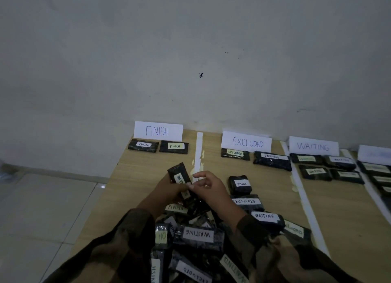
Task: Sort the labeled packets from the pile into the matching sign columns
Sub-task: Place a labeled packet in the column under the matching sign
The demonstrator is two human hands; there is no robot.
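Note:
A black packet (179,174) with a pale label is held upright above the pile (196,238) of dark labeled packets at the near edge of the wooden board. My left hand (169,187) grips its lower part. My right hand (208,187) pinches the packet's lower edge with thumb and forefinger. At the back stand the white signs FINISH (158,131), EXCLUDED (247,142) and WAITING (313,146), each with packets laid below it. Two packets lie under FINISH (157,146), two under EXCLUDED (256,158) and several under WAITING (326,168).
White tape strips (198,149) divide the wooden board (135,172) into columns. A fourth sign (374,154) with more packets is cut off at the right edge. Loose FINISH (240,184) and EXCLUDED (246,202) packets lie in the EXCLUDED column. Tiled floor is left; a grey wall is behind.

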